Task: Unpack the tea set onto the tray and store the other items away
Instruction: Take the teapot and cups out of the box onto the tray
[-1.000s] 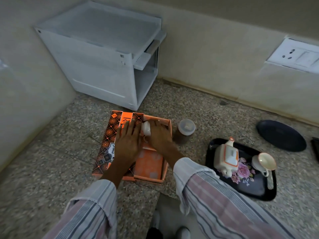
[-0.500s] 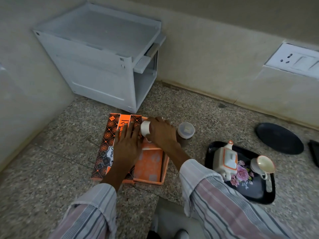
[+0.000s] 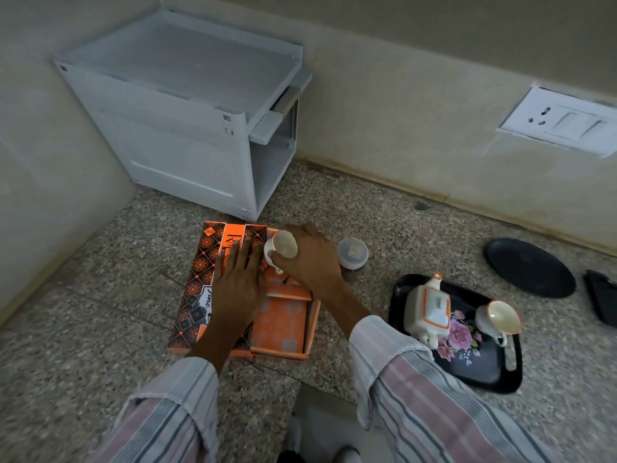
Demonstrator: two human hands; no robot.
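Observation:
An orange patterned tea-set box [image 3: 200, 295] lies open on the speckled counter. My left hand [image 3: 238, 282] rests flat on its lid, fingers spread. Above the box's far end, my right hand [image 3: 310, 259] grips a white teacup [image 3: 282, 247], tilted with its mouth facing me. To the right stands a black floral tray [image 3: 474, 369]. It carries a white teapot with orange trim [image 3: 429, 307], a second cup [image 3: 500, 317] and a spoon [image 3: 509, 355].
A small lidded jar [image 3: 353, 252] stands just right of the box. A white plastic drawer cabinet [image 3: 187, 118] fills the back left corner. A black round plate [image 3: 531, 267] and a dark object [image 3: 601, 295] lie far right. A wall socket [image 3: 561, 121] is above.
My right hand has lifted the teacup out of the box and turned its mouth toward me. The left hand stayed pressed on the lid.

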